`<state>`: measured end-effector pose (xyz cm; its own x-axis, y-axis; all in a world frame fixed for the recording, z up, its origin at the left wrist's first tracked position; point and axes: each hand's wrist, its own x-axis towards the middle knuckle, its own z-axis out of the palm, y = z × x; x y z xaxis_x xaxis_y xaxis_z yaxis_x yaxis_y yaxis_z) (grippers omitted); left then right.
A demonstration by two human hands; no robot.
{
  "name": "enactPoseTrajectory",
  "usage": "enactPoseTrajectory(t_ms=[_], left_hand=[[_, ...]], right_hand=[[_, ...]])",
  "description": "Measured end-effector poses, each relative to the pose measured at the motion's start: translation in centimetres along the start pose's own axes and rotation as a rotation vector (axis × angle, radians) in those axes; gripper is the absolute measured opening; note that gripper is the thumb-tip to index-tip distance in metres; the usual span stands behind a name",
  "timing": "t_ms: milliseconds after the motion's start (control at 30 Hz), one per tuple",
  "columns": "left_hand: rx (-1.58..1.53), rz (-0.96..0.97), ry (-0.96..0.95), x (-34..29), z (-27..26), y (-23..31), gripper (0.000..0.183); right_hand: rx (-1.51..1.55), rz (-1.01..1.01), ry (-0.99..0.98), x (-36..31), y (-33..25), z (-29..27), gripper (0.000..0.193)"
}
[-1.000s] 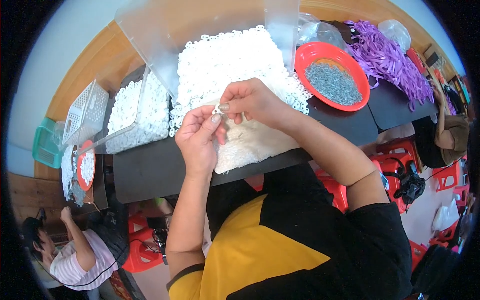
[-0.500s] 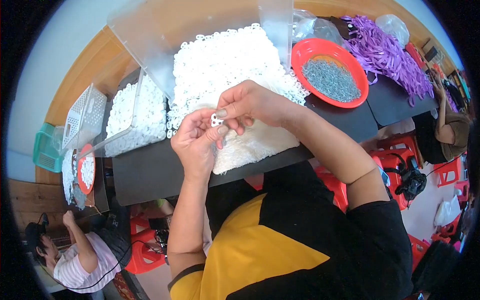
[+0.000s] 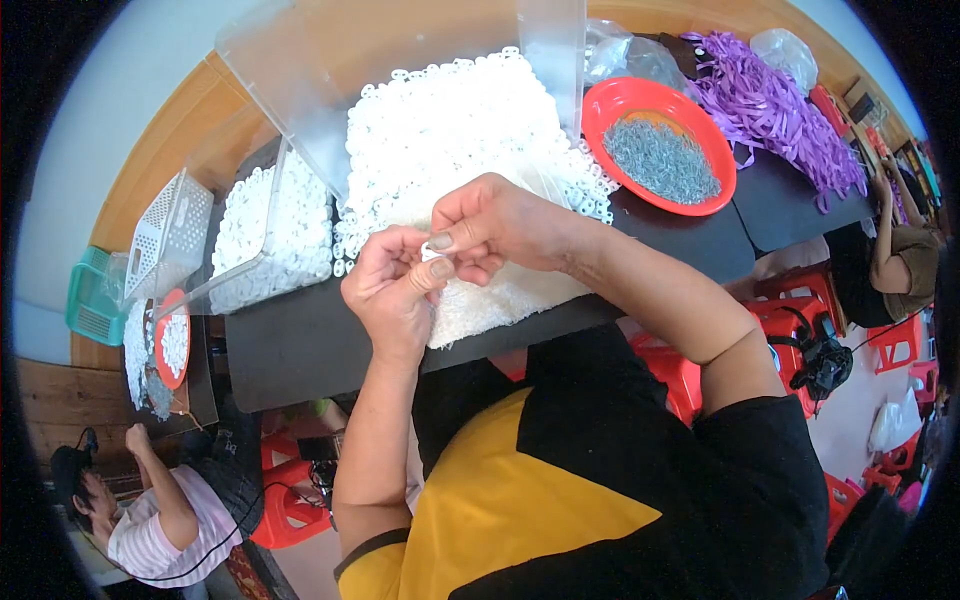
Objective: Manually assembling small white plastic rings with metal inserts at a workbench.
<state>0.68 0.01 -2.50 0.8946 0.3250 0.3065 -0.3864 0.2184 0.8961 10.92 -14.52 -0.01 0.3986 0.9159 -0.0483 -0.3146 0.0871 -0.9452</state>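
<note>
Both hands meet above a cream fluffy cloth (image 3: 490,312). My left hand (image 3: 388,285) is closed, its thumb and forefinger pinching a small white plastic piece (image 3: 428,253) mostly covered by the fingers. Close against it, my right hand (image 3: 505,222) is also closed, thumb and forefinger pressed together at the piece's upper side. Whatever those right fingertips grip is hidden. Just beyond the hands lies a large heap of similar white plastic pieces (image 3: 450,120), each with holes, spilling out of a clear plastic bin (image 3: 290,90).
Right of the heap, a red bowl (image 3: 725,165) holds small slender grey pieces (image 3: 660,160). Purple straps (image 3: 760,110) are piled farther right. A second clear bin (image 3: 240,270) of white pieces stands left on the dark table (image 3: 290,350). People sit at both sides near red stools (image 3: 290,510).
My right thumb and fingers have closed down over the white piece, covering more of it. The right forearm has shifted slightly downward; my left hand stays nearly in place.
</note>
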Motion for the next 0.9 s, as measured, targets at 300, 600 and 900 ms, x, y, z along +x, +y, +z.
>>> enactPoseTrajectory(t_ms=[300,600,900], left_hand=[[0.004,0.076,-0.024,-0.1,-0.5,-0.5,0.022],[0.447,0.461,0.350,2.4,-0.2,8.7,0.015],[1.270,0.591,0.326,7.0,-5.5,11.2,0.017]], right_hand=[[0.073,0.021,0.034,-0.3,-0.2,1.1,0.019],[-0.372,-0.115,0.264,-0.1,-1.1,-1.7,0.022],[-0.321,-0.221,0.378,0.5,-1.2,-1.6,0.020]])
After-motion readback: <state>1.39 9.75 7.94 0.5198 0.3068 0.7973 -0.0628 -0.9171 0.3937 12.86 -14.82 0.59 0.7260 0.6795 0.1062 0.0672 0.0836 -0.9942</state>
